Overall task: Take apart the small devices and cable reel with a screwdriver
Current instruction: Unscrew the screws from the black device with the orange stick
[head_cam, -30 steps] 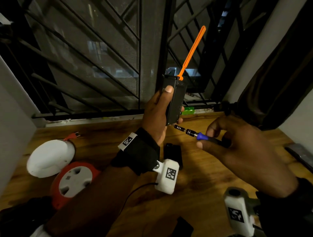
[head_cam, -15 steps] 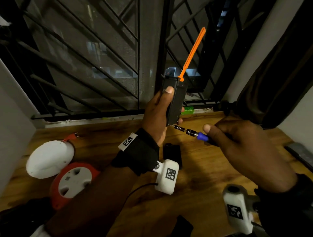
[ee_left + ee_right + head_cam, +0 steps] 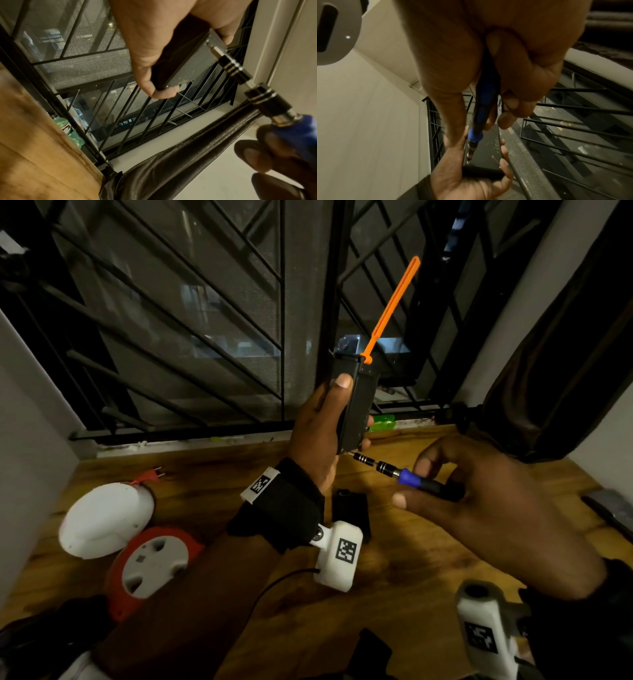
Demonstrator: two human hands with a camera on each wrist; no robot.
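Two hands work above the wooden surface [image 3: 394, 594], both occupied. The left hand [image 3: 318, 433] grips a black device [image 3: 356, 405] upright, thumb along its near face, fingers wrapped behind; an orange strip [image 3: 394, 306] stands up from the device's top. The right hand [image 3: 486, 508] pinches a blue-and-black screwdriver [image 3: 414, 479] below and right of the device, its bit touching the device's lower end near a corner. Left of the device and down on the surface lie a red cable reel [image 3: 150, 570] and, touching it, a white round cover [image 3: 102, 518]. A black flat piece [image 3: 352, 511] lies on the surface beneath the device.
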